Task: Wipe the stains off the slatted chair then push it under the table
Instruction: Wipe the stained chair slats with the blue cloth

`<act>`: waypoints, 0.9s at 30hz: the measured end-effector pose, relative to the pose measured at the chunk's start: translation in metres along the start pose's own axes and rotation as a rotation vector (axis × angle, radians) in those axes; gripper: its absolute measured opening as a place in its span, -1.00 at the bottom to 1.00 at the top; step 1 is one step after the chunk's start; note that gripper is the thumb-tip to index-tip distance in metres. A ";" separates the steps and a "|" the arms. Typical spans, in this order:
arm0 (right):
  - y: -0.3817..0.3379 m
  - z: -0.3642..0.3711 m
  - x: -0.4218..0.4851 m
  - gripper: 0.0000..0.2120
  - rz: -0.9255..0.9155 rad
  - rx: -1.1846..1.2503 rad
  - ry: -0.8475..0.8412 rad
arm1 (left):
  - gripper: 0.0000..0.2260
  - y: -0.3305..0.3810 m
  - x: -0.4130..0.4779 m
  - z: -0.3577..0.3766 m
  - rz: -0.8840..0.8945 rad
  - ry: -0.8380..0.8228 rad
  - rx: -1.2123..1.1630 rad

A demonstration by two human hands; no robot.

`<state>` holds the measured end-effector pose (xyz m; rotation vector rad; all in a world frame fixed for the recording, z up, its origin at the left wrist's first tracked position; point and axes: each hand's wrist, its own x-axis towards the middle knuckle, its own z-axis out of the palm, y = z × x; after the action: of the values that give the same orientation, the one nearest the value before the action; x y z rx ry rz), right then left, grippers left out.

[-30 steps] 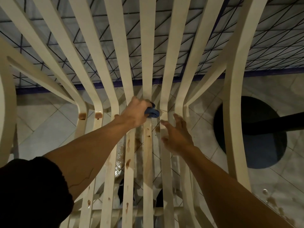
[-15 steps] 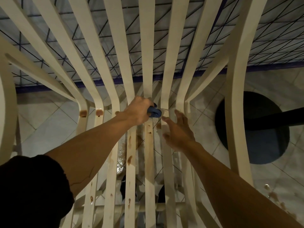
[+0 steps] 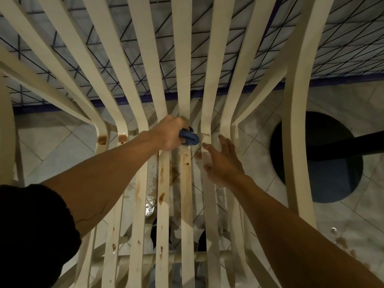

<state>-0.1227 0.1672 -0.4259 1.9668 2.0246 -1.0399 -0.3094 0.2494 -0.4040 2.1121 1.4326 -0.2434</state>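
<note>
- Your left hand (image 3: 169, 134) curls round a bunched blue cloth (image 3: 190, 138) and presses it on a middle slat of the slatted chair (image 3: 141, 59), where the seat bends up into the back.
- Your right hand (image 3: 223, 165) lies flat, fingers straight and spread, on the slats just right of the cloth.
- Brown stains (image 3: 186, 161) streak the seat slats below both hands; 2 more sit at the bend on the left.
- The grid-patterned table (image 3: 342, 48) shows through the back slats.
</note>
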 end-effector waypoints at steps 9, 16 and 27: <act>0.001 0.001 0.000 -0.38 -0.005 -0.012 -0.007 | -0.75 0.006 -0.001 0.010 0.046 0.145 0.039; 0.001 0.002 0.000 -0.38 0.005 -0.010 -0.001 | -0.74 0.010 -0.010 -0.001 -0.088 -0.078 -0.097; 0.003 0.006 0.001 -0.35 -0.004 -0.012 0.017 | -0.71 0.012 -0.028 0.021 -0.116 0.053 -0.178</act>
<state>-0.1224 0.1641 -0.4322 1.9734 2.0391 -1.0127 -0.3065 0.2128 -0.4045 1.9085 1.5497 -0.1000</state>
